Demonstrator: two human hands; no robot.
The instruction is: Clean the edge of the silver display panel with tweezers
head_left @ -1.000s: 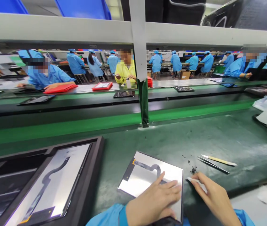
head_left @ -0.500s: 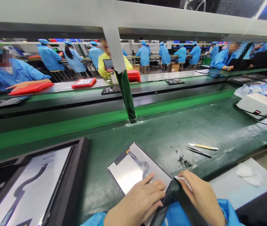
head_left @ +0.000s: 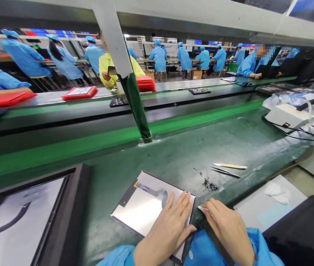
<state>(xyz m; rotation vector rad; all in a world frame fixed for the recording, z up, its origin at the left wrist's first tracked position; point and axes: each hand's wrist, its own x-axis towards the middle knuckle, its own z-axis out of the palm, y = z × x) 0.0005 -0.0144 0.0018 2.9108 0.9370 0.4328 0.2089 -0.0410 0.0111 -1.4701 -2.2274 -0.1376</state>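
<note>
A silver-backed display panel (head_left: 142, 207) with a dark flex cable lies on the green bench mat, its near corner at the bench edge. My left hand (head_left: 170, 225) rests on it with fingers stretched flat over its right part, hiding some of the cable. Just right of the panel, my right hand (head_left: 225, 225) pinches a small white wipe (head_left: 202, 208) between thumb and fingers, close to the panel's right edge. Beyond that hand lie a heap of black scraps (head_left: 210, 184), metal tweezers (head_left: 224, 171) and a yellow-handled blade tool (head_left: 230, 166).
At left a black foam tray (head_left: 75, 207) holds another panel (head_left: 32, 214). A green-wrapped post (head_left: 137, 107) rises from the bench. A white machine (head_left: 289, 116) with cables stands at right. Crumpled white wipes (head_left: 278, 193) lie lower right. Co-workers sit beyond the conveyor (head_left: 90, 118).
The view has shifted, so the scene sits further left. My left hand's fingers have flattened onto the panel and point further up. My right hand still pinches the wipe.
</note>
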